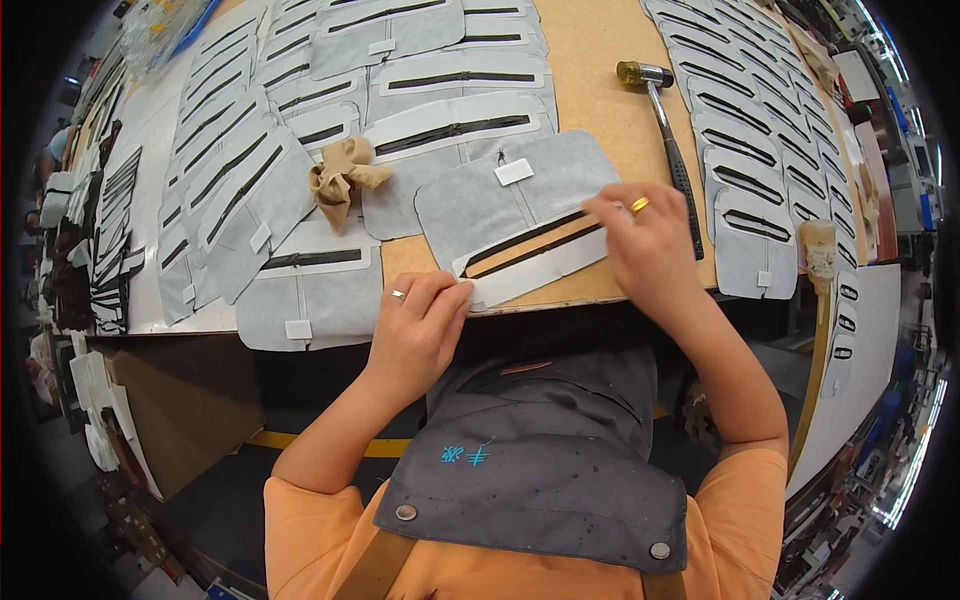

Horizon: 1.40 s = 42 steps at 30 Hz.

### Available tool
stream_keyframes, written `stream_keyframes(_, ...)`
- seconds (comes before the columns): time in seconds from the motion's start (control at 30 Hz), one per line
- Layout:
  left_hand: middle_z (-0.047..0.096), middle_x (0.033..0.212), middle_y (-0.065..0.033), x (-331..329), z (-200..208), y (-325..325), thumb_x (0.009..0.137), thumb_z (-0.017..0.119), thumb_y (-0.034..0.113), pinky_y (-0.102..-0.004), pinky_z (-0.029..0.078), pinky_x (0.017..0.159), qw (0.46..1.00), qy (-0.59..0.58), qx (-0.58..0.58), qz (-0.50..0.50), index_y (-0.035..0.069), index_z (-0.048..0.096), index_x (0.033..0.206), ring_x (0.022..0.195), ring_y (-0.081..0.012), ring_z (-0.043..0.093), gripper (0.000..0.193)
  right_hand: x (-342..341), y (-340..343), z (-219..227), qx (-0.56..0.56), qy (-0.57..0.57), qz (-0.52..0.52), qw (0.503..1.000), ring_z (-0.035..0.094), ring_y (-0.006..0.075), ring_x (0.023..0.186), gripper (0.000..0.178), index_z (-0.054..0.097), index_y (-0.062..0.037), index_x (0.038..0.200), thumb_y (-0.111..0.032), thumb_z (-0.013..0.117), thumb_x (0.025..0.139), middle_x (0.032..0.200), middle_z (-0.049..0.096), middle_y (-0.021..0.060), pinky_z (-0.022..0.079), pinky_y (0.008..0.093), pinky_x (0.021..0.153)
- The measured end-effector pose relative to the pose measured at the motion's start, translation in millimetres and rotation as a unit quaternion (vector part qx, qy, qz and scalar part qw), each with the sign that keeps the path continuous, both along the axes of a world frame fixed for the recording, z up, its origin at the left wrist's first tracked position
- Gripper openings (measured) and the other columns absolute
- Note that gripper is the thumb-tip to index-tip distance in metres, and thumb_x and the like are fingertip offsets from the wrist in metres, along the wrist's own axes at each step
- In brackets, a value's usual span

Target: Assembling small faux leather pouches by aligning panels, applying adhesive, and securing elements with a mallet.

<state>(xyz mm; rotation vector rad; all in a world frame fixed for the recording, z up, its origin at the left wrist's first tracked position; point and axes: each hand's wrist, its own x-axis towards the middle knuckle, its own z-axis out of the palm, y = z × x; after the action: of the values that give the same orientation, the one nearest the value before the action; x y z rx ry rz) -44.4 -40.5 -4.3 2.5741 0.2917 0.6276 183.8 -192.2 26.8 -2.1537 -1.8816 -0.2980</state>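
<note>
A pale grey fabric panel (pixel 450 205) with rounded corners lies at the table's near edge. Its long slot has black edges, and bare board shows through between them. A white tag (pixel 514 172) sits on its far part. My left hand (pixel 420 318), wearing a silver ring, pinches the panel at the slot's left end. At the slot's right end, the closed fingers of my right hand (pixel 648 235), with a gold ring, grip the panel's edge and cover that end. A crumpled tan cloth (pixel 345 182) lies left of the panel.
A hammer (pixel 668 140) with a black handle lies right of the panel. Similar grey panels (pixel 460 72) overlap in rows at the back and left, with more panels (pixel 745 180) at the right. A small brush-like tool (pixel 820 250) stands at the right edge.
</note>
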Motion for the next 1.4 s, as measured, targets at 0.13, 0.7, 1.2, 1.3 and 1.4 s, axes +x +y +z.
stream_keyframes(0.13,0.057,0.097,-0.0071,5.7,1.2,-10.1,0.078,0.067,0.002,-0.0363,0.042,0.078,1.0,-0.002,-0.004,-0.014,0.004,0.062,0.102,0.087,-0.0264,0.054,0.025,12.8,-2.3,2.6,0.052,0.01,-0.11,0.993,0.055,0.0258,0.1,0.032,0.059,-0.0036,0.113,-0.01,0.063,0.082,0.107,0.06,0.0076,0.042,0.0389,0.086)
stream_keyframes(0.7,0.056,0.122,-0.0085,36.4,-8.2,-32.1,0.082,0.065,0.014,-0.0342,0.041,0.085,0.995,0.016,0.079,-0.064,0.003,0.061,0.112,0.114,-0.0229,0.053,0.032,-17.4,-76.1,47.9,0.066,0.4,-0.221,0.887,0.059,0.0273,0.065,0.051,0.041,-0.0031,0.141,-0.001,0.049,0.091,0.092,0.062,0.0172,0.05,0.0302,0.064)
stream_keyframes(1.2,0.056,0.122,-0.0081,45.3,2.6,-27.0,0.079,0.068,0.01,-0.0358,0.041,0.088,0.996,0.063,0.025,-0.06,0.005,0.06,0.11,0.113,-0.0252,0.055,0.033,-59.1,-96.6,8.5,-0.092,0.188,-0.124,0.97,0.047,0.0241,0.047,0.067,0.044,-0.0145,0.142,0.001,0.061,0.08,0.068,0.045,0.0078,0.042,0.0345,0.043)
stream_keyframes(1.3,0.054,0.126,-0.0089,50.6,3.6,-27.6,0.079,0.068,0.013,-0.0376,0.04,0.09,0.995,0.044,0.079,-0.051,0.005,0.058,0.109,0.115,-0.0264,0.053,0.033,-57.2,-99.1,5.4,-0.026,0.214,-0.142,0.966,0.047,0.0244,0.047,0.065,0.043,-0.0152,0.143,0.0,0.06,0.082,0.069,0.046,0.0081,0.043,0.0351,0.043)
stream_keyframes(1.4,0.052,0.129,-0.0106,51.1,0.0,-30.8,0.079,0.069,0.016,-0.0389,0.039,0.091,0.993,0.056,0.087,-0.049,0.005,0.057,0.11,0.117,-0.0279,0.051,0.035,-63.9,-96.4,2.8,0.118,0.201,-0.154,0.96,0.047,0.0237,0.046,0.065,0.043,-0.0157,0.143,0.0,0.059,0.082,0.068,0.046,0.0085,0.042,0.0346,0.042)
